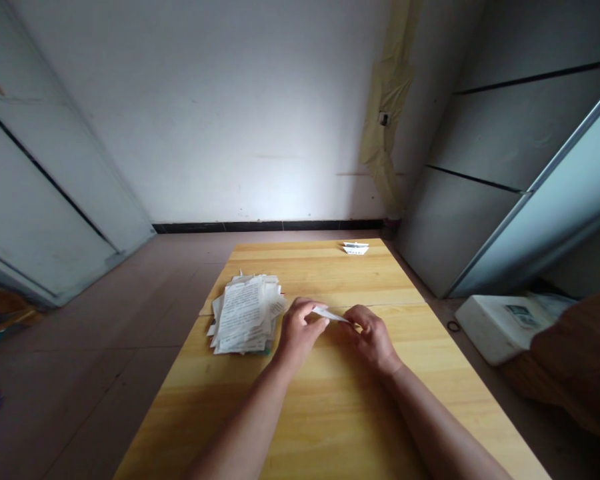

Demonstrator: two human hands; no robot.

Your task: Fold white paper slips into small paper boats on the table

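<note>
A narrow white piece of paper (331,315), seen nearly edge-on, stretches between my two hands above the wooden table (320,413). My left hand (300,330) pinches its left end between thumb and fingers. At the other end my right hand (373,335) closes on the paper, its fingertips partly hidden. Just left of my left hand lies an untidy stack of printed paper sheets (243,313). A small folded paper boat (355,249) with print on it rests near the table's far right corner.
Beyond the table's far edge rises a white wall with a socket (384,119) and tan tape. Grey cabinet panels (460,220) stand at the right. A white box (500,327) sits low beside the table's right edge, near a dark ring (453,326) on the floor.
</note>
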